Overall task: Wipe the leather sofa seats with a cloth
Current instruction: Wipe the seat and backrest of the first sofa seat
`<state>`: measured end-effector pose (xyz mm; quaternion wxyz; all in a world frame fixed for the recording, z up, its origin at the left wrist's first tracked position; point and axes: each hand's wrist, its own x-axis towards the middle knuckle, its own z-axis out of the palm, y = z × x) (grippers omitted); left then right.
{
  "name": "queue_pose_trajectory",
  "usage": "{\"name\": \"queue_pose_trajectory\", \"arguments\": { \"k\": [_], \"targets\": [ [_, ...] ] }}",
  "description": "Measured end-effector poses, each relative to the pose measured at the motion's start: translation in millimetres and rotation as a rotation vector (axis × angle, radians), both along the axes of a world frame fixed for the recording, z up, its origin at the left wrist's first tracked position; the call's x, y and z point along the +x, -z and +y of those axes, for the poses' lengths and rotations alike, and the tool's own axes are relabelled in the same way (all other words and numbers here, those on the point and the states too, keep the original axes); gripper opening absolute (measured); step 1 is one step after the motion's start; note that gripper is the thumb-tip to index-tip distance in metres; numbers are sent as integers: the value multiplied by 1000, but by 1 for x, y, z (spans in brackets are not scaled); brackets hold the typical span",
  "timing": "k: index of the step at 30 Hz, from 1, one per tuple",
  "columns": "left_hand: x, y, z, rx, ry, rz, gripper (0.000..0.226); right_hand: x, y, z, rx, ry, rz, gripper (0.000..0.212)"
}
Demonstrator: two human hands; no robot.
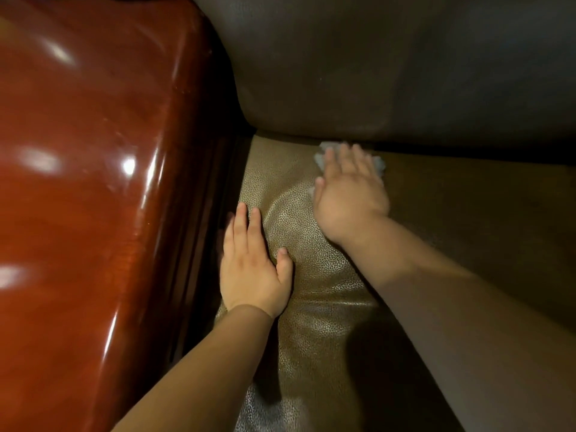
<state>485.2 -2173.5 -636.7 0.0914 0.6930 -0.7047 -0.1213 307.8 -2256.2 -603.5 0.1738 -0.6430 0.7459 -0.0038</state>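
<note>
Dim light falls on a tan leather sofa seat with a pebbled grain, bounded on the left by a glossy red-brown wooden armrest and at the back by a darker leather backrest. Flat on the seat beside the armrest lies the left hand, fingers straight and holding nothing. Near the backrest crease, the right hand presses a pale grey cloth onto the seat under spread, extended fingers.

olive pebbled seat, pale cloth (greyish); red-brown armrest
</note>
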Motion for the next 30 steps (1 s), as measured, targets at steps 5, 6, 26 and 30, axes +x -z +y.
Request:
{"name": "queue_pose_trajectory", "arguments": {
  "k": [5,6,26,30],
  "targets": [
    [0,-2,1,16,-6,1,78,-50,-2,34,-87,72,92,58],
    [1,-1,1,15,-6,-1,78,-57,-3,35,-69,112,118,57],
    [1,2,2,36,-17,-7,80,-3,18,-16,-103,-125,-12,68],
    [-1,2,1,44,-31,1,80,9,18,-21,-87,-206,4,65]
  ]
}}
